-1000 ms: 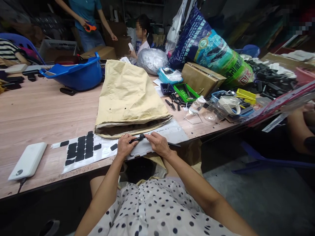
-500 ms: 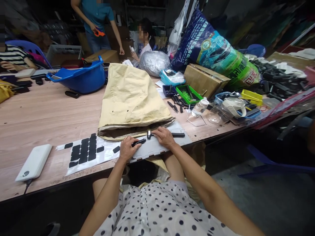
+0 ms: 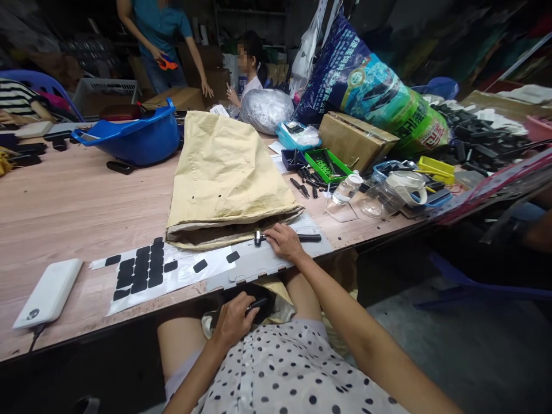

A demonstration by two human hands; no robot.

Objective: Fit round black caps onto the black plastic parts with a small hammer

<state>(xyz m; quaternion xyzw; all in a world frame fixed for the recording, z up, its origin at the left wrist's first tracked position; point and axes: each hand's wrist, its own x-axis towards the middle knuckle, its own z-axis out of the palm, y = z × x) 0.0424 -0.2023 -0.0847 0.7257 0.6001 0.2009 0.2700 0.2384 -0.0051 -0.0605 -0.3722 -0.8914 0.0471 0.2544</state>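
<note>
My left hand (image 3: 236, 322) is below the table edge over my lap, closed around a slim black piece (image 3: 257, 305) whose exact kind I cannot make out. Under it is the dark opening of a cream sack (image 3: 282, 303) between my legs. On the grey board (image 3: 241, 270) at the table edge, my right hand (image 3: 283, 241) grips a small hammer (image 3: 309, 237) near its metal head. Left of the board lies a white sheet (image 3: 183, 263) carrying black rounded pads (image 3: 142, 269). Just behind my right hand, a flat cream sack (image 3: 228, 172) lies with its mouth towards me.
A white power bank (image 3: 49, 293) with a cable lies at the left. Farther back are a blue basin (image 3: 129, 135), a green tray (image 3: 328, 165), a water bottle (image 3: 347, 188), a cardboard box (image 3: 356, 141) and a large printed sack (image 3: 379, 86). Several people are across the table.
My left hand has moved off the board and down to my lap, carrying the black piece. My right hand stays on the hammer.
</note>
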